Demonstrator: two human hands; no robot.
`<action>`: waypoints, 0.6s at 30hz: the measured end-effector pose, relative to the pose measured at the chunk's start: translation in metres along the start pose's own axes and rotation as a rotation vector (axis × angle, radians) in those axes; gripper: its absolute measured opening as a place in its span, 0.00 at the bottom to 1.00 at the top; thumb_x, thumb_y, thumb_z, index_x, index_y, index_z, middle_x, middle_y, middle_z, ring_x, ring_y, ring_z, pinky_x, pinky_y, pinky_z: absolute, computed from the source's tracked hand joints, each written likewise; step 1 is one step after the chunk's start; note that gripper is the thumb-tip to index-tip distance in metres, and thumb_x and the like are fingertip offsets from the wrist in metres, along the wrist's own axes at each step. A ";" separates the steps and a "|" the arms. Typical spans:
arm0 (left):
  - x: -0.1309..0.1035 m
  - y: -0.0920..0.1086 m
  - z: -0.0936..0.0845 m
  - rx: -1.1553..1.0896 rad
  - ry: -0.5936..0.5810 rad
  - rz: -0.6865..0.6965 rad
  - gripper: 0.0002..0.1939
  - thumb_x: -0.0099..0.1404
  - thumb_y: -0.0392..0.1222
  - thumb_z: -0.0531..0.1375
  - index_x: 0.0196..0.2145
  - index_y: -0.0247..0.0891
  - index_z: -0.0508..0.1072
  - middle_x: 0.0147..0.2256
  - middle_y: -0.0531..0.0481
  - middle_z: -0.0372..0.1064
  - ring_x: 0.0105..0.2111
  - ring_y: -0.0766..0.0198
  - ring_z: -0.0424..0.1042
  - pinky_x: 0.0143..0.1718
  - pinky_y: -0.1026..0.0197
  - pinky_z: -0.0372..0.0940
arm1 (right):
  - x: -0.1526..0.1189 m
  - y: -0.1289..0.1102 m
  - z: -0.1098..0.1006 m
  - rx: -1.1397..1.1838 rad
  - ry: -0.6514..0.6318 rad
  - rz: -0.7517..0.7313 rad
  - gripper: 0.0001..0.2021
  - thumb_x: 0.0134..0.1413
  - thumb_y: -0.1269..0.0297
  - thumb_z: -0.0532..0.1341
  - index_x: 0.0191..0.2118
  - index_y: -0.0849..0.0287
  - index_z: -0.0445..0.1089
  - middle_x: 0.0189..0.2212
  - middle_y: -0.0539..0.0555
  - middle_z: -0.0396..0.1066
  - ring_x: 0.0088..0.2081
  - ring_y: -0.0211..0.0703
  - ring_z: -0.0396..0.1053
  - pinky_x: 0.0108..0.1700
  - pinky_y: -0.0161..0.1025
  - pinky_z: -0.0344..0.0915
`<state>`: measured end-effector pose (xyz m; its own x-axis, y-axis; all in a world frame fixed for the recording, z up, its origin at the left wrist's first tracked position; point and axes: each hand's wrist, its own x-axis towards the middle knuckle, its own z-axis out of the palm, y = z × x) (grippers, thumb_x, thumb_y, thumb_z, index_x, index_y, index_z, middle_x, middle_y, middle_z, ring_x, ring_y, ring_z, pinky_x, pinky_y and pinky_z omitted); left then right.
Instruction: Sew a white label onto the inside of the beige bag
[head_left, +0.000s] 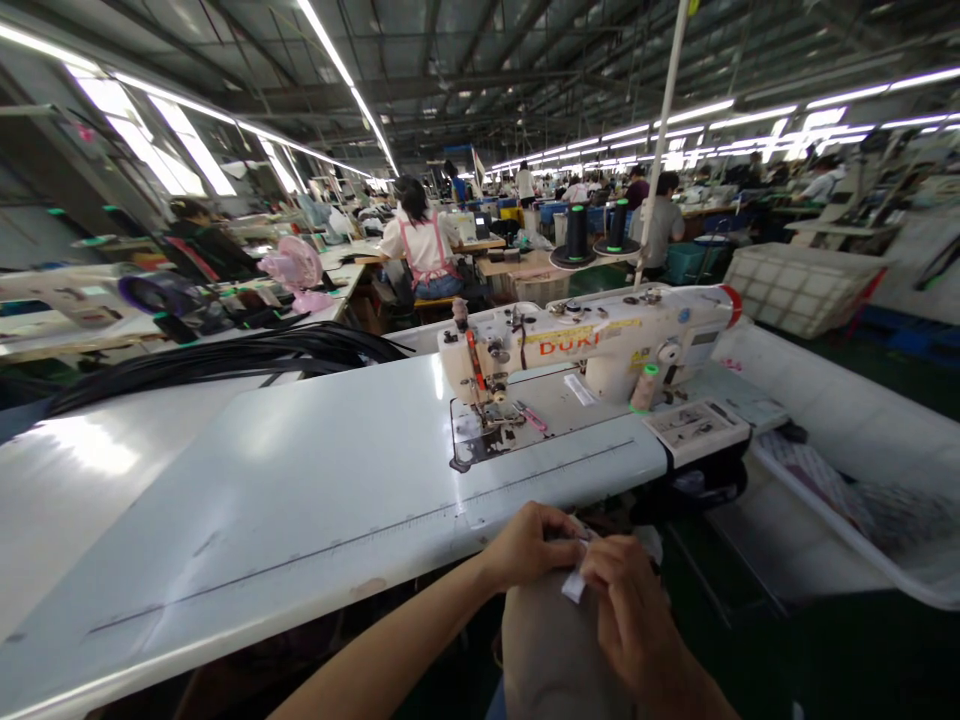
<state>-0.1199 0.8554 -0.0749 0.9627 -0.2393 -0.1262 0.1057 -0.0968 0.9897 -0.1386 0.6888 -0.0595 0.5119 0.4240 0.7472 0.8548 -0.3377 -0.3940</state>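
Note:
Beige fabric [551,640] lies over the lap, in front of the table edge. My left hand [529,545] pinches the top of the fabric beside a small white label [574,585]. Close on its right, my right hand [626,590] has its fingers closed at the same label and fabric edge. The label's lower end hangs free between the hands. Beyond them stands a white sewing machine [570,345], with pink snips [531,416] lying by its needle area and a thread spool [645,388] near its right end.
The pale tabletop [300,480] stretches left, with black strips [225,360] piled at its far side. A white bin [885,400] stands at the right. A tray [697,432] sits at the table's right end. A person [424,240] sits ahead.

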 end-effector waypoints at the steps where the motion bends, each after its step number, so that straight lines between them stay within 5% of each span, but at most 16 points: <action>1: 0.000 -0.002 0.000 0.015 0.013 -0.006 0.11 0.52 0.43 0.67 0.27 0.31 0.77 0.28 0.51 0.72 0.29 0.66 0.65 0.31 0.66 0.60 | 0.003 -0.003 -0.002 0.055 0.005 0.006 0.11 0.56 0.82 0.51 0.40 0.61 0.61 0.34 0.56 0.66 0.40 0.41 0.64 0.43 0.41 0.66; 4: -0.002 -0.004 -0.002 0.033 0.012 -0.029 0.11 0.54 0.45 0.65 0.28 0.32 0.77 0.24 0.53 0.69 0.27 0.68 0.63 0.28 0.66 0.58 | 0.010 -0.006 -0.008 0.218 -0.028 0.222 0.07 0.61 0.75 0.50 0.40 0.58 0.61 0.39 0.56 0.67 0.43 0.40 0.65 0.46 0.41 0.65; 9: -0.003 -0.001 -0.005 0.084 -0.002 0.012 0.11 0.53 0.44 0.66 0.30 0.33 0.77 0.30 0.50 0.72 0.31 0.64 0.67 0.34 0.65 0.61 | 0.013 -0.004 -0.015 0.584 -0.026 0.753 0.09 0.66 0.59 0.44 0.37 0.54 0.56 0.26 0.47 0.65 0.23 0.33 0.63 0.25 0.31 0.64; 13: -0.002 0.000 -0.007 0.135 0.027 0.014 0.11 0.51 0.44 0.67 0.30 0.33 0.78 0.31 0.49 0.72 0.33 0.62 0.67 0.37 0.63 0.63 | 0.021 -0.015 -0.033 0.498 0.099 0.705 0.10 0.66 0.59 0.45 0.35 0.54 0.56 0.23 0.45 0.63 0.25 0.32 0.62 0.30 0.29 0.64; 18: -0.003 -0.004 -0.007 0.137 0.030 -0.021 0.12 0.51 0.44 0.66 0.30 0.33 0.78 0.30 0.50 0.72 0.30 0.64 0.66 0.34 0.64 0.62 | 0.030 -0.033 -0.059 0.340 0.119 0.657 0.11 0.66 0.59 0.45 0.33 0.54 0.56 0.21 0.45 0.58 0.22 0.32 0.58 0.24 0.27 0.59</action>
<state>-0.1213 0.8629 -0.0781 0.9678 -0.2075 -0.1425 0.0925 -0.2334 0.9680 -0.1564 0.6635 0.0072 0.9301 0.1244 0.3457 0.3649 -0.2038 -0.9085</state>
